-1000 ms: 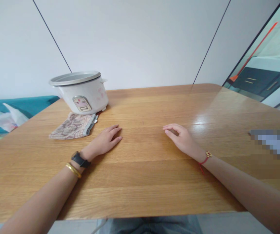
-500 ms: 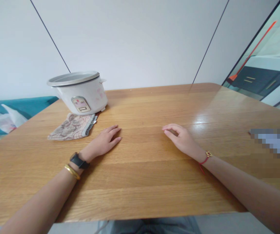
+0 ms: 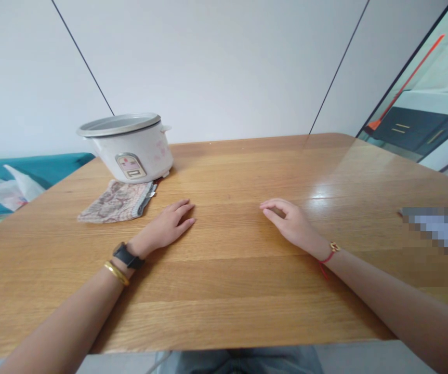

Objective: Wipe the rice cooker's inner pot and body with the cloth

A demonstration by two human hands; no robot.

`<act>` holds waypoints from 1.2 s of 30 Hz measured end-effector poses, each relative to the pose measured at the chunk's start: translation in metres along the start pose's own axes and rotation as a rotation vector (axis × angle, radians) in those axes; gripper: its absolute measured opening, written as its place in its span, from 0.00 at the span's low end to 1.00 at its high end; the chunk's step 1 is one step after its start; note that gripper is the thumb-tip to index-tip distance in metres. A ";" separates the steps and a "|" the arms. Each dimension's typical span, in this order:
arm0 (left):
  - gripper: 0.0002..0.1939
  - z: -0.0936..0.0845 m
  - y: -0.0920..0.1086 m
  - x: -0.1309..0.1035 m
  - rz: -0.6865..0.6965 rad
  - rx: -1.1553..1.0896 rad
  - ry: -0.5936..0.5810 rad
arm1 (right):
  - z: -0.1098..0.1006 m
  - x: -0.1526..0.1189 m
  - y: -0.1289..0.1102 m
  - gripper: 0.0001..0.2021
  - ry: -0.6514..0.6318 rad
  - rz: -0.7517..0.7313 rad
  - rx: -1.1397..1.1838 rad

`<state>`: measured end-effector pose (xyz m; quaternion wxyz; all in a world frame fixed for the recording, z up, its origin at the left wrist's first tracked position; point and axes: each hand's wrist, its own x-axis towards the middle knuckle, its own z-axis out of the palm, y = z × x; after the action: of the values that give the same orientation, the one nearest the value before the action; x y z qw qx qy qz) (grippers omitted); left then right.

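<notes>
My left hand [image 3: 167, 226] rests on the wooden table [image 3: 224, 280] with its fingers apart and nothing in it. To its upper left lies a folded patterned cloth [image 3: 117, 202], not touching the hand. Behind the cloth stands a white rice cooker [image 3: 142, 150] without a lid, a control panel on its front; its inside is mostly hidden. My right hand [image 3: 288, 221] lies on its side right of the middle, fingers loosely curved, the thumb a little apart from them, holding nothing.
A blurred-out flat object [image 3: 442, 234] lies at the table's right edge. Past the left edge are a teal seat [image 3: 56, 167] and a white plastic bag [image 3: 13, 192]. A pale wall [image 3: 224, 67] rises behind the table. An orange broom [image 3: 407, 78] leans at the far right.
</notes>
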<state>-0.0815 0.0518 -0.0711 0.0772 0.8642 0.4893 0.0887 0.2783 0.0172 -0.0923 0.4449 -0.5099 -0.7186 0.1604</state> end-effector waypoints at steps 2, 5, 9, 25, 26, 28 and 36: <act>0.34 0.000 0.000 0.000 0.001 0.001 0.001 | 0.000 0.000 -0.001 0.09 -0.003 -0.001 0.000; 0.33 0.001 -0.001 0.000 0.005 0.005 0.002 | 0.000 0.000 -0.001 0.09 -0.013 -0.002 0.001; 0.33 0.000 0.000 0.000 0.003 0.007 -0.002 | 0.000 0.000 -0.001 0.09 -0.012 0.002 0.005; 0.33 0.000 0.000 0.000 0.006 0.013 -0.004 | -0.001 0.000 -0.002 0.10 -0.029 0.016 -0.007; 0.33 0.000 0.001 0.000 0.004 0.011 -0.005 | -0.001 0.000 -0.002 0.10 -0.032 0.017 -0.006; 0.33 -0.001 0.001 0.000 0.000 0.009 -0.005 | -0.001 0.000 -0.002 0.10 -0.038 0.016 -0.003; 0.33 0.000 0.000 0.000 0.013 0.015 0.004 | 0.000 0.000 0.000 0.09 -0.025 0.005 -0.011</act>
<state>-0.0815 0.0519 -0.0712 0.0693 0.8676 0.4846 0.0874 0.2786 0.0171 -0.0920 0.4325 -0.5122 -0.7237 0.1641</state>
